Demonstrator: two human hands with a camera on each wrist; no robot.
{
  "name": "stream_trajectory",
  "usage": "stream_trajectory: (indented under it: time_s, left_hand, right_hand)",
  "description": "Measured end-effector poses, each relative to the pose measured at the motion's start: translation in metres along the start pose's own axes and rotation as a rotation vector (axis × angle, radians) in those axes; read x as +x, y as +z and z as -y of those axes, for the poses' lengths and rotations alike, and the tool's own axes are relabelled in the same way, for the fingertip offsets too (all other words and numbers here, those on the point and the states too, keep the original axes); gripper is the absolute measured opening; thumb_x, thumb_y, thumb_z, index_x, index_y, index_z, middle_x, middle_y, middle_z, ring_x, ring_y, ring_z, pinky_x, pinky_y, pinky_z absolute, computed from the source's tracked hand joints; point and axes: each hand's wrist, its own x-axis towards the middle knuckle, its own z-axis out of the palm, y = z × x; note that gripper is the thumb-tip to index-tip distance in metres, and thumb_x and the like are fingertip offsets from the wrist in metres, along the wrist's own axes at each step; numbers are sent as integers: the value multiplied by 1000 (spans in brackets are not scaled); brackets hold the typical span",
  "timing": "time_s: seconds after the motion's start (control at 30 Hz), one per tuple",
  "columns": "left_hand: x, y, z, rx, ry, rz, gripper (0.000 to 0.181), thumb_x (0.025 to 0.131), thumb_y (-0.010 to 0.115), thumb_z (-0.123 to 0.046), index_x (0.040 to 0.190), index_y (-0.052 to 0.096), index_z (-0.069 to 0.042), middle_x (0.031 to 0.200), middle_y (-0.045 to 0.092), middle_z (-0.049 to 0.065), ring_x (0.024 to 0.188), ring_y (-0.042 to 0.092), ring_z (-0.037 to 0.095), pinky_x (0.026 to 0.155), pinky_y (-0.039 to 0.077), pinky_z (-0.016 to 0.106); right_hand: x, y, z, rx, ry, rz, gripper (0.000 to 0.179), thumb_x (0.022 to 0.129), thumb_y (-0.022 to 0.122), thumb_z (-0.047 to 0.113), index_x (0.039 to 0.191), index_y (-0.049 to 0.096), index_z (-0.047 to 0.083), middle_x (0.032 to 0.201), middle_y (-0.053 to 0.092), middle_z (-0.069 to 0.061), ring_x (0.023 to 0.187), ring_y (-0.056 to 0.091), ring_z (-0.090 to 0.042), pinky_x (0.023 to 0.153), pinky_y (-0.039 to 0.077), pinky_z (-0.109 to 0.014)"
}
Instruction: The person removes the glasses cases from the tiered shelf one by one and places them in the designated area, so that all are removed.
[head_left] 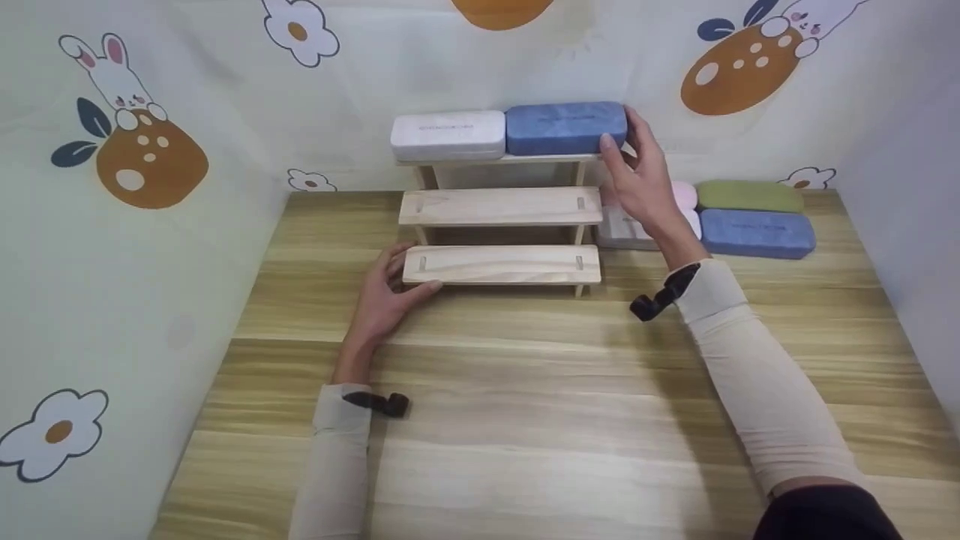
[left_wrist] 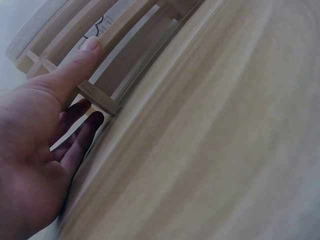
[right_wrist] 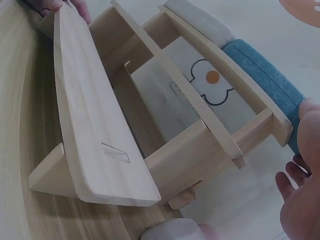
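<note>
A three-step wooden stand (head_left: 501, 206) rises at the back of the table. On its top step a white glasses case (head_left: 448, 135) and a blue glasses case (head_left: 566, 127) lie end to end. My right hand (head_left: 643, 180) holds the blue case by its right end, thumb at the front and fingers at the end and behind; the right wrist view also has this blue case (right_wrist: 265, 80) on the top step. My left hand (head_left: 381, 296) grips the left end of the lowest step, thumb along its front edge. In the left wrist view its fingers (left_wrist: 82, 142) curl beside the stand's leg.
Right of the stand, more cases lie on the wood-grain table (head_left: 510, 390): a green one (head_left: 750, 196), a blue one (head_left: 757, 232), a whitish one (head_left: 626, 231) and a pink one (head_left: 684, 195), the last two partly behind my right hand. A patterned wall (head_left: 360, 97) stands behind.
</note>
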Motion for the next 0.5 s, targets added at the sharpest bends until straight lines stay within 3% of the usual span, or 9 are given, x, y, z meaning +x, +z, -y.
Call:
stream_trajectory:
  time_s: [0.27,0.5]
  left_hand:
    - [0,0,-1,8,1,2,87,84,96,-34,155,51,-13,148,70,0,133,68,17,117,50,42]
    - [0,-1,0,16,-11,-4,86,84,97,-34,154,51,-16,150,69,0,134,67,18,118,49,41]
  right_hand:
    - [-7,-9,9,-26,30,32,76,109,66,28,171,28,9,176,34,-13,159,38,-26,133,33,-48]
    - [-19,-13,22,15,-5,42,66,106,71,19,163,44,4,153,50,-16,145,50,-25,129,38,-49]
